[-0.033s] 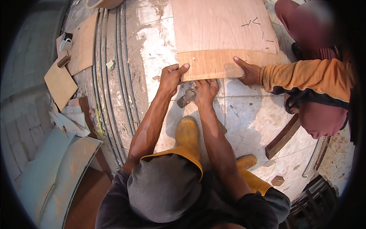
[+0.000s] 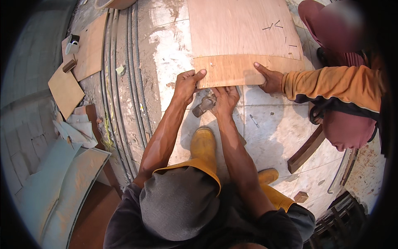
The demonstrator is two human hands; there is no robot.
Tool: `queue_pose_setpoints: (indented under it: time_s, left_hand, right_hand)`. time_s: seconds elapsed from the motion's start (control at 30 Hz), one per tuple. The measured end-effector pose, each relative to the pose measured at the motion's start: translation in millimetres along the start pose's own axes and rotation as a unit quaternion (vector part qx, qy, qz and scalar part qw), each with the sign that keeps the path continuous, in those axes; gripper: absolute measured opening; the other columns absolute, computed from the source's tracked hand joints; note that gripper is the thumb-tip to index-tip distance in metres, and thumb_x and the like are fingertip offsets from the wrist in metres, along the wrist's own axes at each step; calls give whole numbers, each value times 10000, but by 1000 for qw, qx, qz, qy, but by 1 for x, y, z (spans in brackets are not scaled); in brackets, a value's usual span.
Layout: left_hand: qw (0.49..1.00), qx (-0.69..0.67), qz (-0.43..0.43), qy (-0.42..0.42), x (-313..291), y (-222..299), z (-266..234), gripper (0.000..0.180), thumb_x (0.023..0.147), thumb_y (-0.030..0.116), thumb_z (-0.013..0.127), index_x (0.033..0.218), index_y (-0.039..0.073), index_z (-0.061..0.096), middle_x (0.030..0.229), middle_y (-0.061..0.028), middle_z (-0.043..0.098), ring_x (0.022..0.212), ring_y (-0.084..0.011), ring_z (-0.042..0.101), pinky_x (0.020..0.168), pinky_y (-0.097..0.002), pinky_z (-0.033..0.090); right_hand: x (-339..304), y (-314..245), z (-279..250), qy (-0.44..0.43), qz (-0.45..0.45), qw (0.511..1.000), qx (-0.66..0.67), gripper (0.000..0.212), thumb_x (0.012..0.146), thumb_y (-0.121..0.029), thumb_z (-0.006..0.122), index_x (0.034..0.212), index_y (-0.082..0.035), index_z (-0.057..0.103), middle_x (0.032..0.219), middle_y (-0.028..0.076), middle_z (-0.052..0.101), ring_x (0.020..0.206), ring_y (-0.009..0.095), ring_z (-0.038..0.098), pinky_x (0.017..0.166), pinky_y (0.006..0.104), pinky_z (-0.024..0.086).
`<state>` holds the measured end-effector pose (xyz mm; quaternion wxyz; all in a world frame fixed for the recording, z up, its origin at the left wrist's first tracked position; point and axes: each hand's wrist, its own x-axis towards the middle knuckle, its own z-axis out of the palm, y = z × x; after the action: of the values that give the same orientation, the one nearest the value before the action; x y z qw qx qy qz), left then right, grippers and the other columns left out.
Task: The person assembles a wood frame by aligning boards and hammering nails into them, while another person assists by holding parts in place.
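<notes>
A narrow plywood strip (image 2: 232,70) lies along the near edge of a larger plywood sheet (image 2: 238,31). With the thumb on top, my left hand (image 2: 186,86) grips the strip's left corner. My right hand (image 2: 226,100) is at the front edge, its curled fingers against the strip and partly hidden beneath it. Another person's hand (image 2: 271,79) holds the strip's right end. Below the edge, beside my right hand, a hammer (image 2: 203,106) lies on the tiles, its handle mostly hidden by my forearm. Several loose nails (image 2: 273,25) rest on the sheet.
Long steel bars (image 2: 132,79) run along the left, beside plywood offcuts (image 2: 66,92) and a white cup (image 2: 71,47). Sheets of pale board (image 2: 81,170) lean lower left. A wooden beam (image 2: 306,149) and a small wood block (image 2: 301,197) lie at right, near the crouching person.
</notes>
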<state>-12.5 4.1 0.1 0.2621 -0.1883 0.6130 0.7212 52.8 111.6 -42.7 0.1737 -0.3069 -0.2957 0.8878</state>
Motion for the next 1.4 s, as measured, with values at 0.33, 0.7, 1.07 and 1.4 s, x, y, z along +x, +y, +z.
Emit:
queue_pose_setpoints:
  time_s: [0.33,0.7,1.07,1.4]
  left_hand:
    - [990,-84,101,56,12,-37,17,293,902,265,721,724,35,683,617,28,561,523,-51,401,476,-247,316]
    - [991,50,120,30,23,-19,-10,407,915,321,683,623,50,601,551,57,463,509,-52,350,456,-268,274]
    - [965,191,100,151,34,1,9,641,923,539,583,624,-28,579,590,-166,589,595,-229,568,630,-427,466]
    - [967,199,101,119,38,-1,5,808,939,588,522,1276,-146,485,1117,-305,634,1053,-372,634,922,-410,482]
  right_hand:
    - [-64,-56,-100,-231,-106,424,-869,433,793,-316,766,1061,-19,602,900,163,629,786,293,674,617,414,544]
    - [-79,-121,-72,-325,139,632,-690,294,899,-176,674,1103,-22,529,661,80,543,597,193,539,566,362,446]
    - [-83,-187,16,-254,-119,614,-737,275,976,-202,584,1163,-20,498,695,208,622,623,398,642,537,437,465]
    - [-63,-163,61,-216,-206,530,-793,279,969,-227,583,1172,-55,501,710,201,643,640,406,644,564,475,477]
